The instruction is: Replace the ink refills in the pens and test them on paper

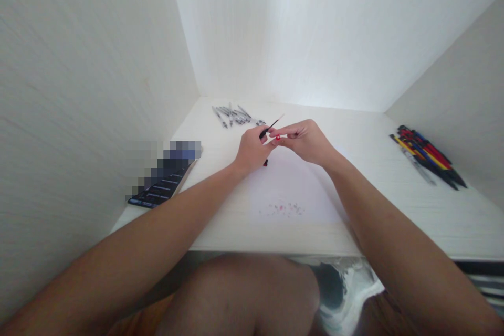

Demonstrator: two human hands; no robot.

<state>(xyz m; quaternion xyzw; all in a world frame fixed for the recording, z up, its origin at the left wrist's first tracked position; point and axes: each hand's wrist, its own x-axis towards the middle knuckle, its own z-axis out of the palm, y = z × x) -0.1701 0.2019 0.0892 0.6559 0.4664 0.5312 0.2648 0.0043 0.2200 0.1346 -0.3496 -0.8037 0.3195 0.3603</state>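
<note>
My left hand (254, 148) is closed around a slim black stick (269, 127), thicker and black at its lower end and thin and pale towards its tip, like a pen refill. Facing it, my right hand (309, 140) pinches a small red piece (277, 137) between thumb and fingertips. The left thumb meets the right fingers at this red piece. Just below my left hand, a small black part with some red (265, 163) shows; the hand hides some of it. Beneath both hands lies a white paper sheet (297, 184).
Several clear pens with dark tips (235, 114) lie at the back. A pile of black, red, yellow and blue pen parts (429, 155) is at the right. A partly blurred dark phone-like object (161, 186) rests at the left. White walls (283, 31) enclose the desk.
</note>
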